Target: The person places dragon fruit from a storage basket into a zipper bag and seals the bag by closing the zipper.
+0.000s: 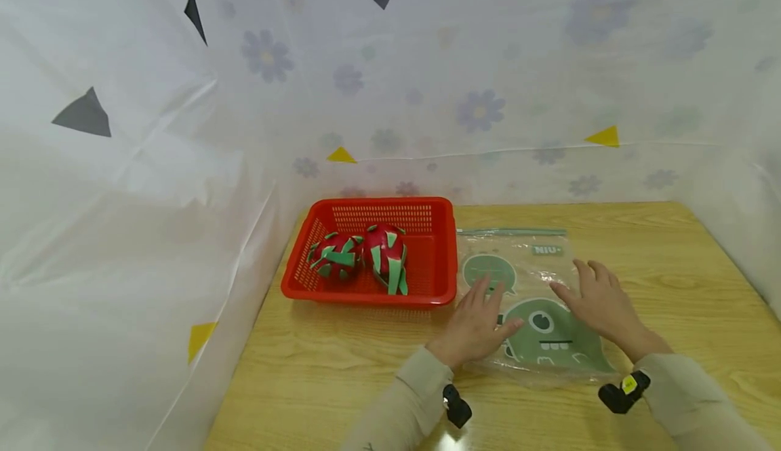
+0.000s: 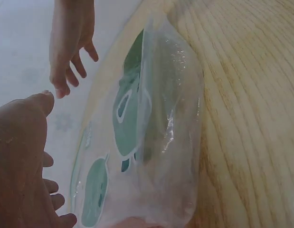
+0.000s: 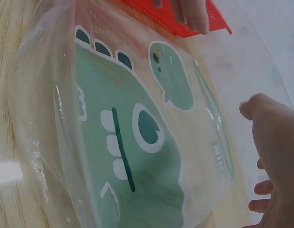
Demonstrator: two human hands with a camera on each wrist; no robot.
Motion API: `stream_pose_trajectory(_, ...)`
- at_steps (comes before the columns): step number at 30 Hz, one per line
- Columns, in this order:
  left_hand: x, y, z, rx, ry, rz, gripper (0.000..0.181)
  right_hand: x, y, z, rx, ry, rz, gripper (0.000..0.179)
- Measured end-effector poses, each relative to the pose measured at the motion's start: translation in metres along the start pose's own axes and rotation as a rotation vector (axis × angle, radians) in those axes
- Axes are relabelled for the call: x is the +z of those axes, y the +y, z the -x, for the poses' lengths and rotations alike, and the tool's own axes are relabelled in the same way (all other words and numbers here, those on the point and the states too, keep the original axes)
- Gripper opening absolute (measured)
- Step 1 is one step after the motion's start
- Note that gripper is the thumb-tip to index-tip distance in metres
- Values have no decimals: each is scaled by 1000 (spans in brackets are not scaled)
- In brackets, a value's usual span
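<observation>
A clear zip bag (image 1: 543, 281) printed with a green one-eyed monster lies flat on the wooden table, its green zip strip at the far side. Over the bag's left part is my left hand (image 1: 472, 325), fingers spread and fairly straight. My right hand (image 1: 604, 305) is at the bag's right edge, fingers extended, thumb pointing inward. Neither hand grips anything; whether the fingertips touch the plastic I cannot tell. In the right wrist view the bag (image 3: 132, 128) looks slightly puffed along its near edge, with the right hand (image 3: 275, 156) beside its zip end.
Left of the bag stands a red plastic basket (image 1: 442, 254) holding two red-and-green dragon fruits, one at the left (image 1: 335, 256) and one beside it (image 1: 386, 258). The wooden table (image 1: 305, 383) meets white patterned sheeting (image 1: 390, 98) at the back and sides.
</observation>
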State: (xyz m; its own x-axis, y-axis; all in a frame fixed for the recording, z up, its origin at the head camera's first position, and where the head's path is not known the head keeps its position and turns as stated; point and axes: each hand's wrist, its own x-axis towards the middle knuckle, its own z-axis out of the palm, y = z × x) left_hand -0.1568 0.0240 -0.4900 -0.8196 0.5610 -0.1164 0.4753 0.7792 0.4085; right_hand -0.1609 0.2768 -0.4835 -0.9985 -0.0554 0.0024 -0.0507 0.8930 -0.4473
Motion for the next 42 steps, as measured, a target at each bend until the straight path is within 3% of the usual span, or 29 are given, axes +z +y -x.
stream_pose_trajectory(4,7,-4,0,-52,-31,4,80,4,8,-6,44,-38,-71,73)
stream_pose_trajectory(8,14,-7,1,-92,-72,21,85,7,15,-11,88,-71,-76,65)
stream_pose_trajectory(17,24,-13,4,-116,-105,46,95,16,31,-24,184,-132,-131,63)
stream_pose_trajectory(26,28,-14,4,-96,-141,-41,113,10,32,-27,336,-142,-419,76)
stream_pose_trajectory(30,30,-14,4,-87,-144,-99,115,4,31,-26,314,-131,-487,77)
stream_pose_trajectory(37,31,-15,6,-94,-156,-134,113,-2,26,-26,279,-166,-732,62)
stream_pose_trajectory(42,32,-15,6,-95,-174,-130,112,-2,27,-25,246,-135,-757,49)
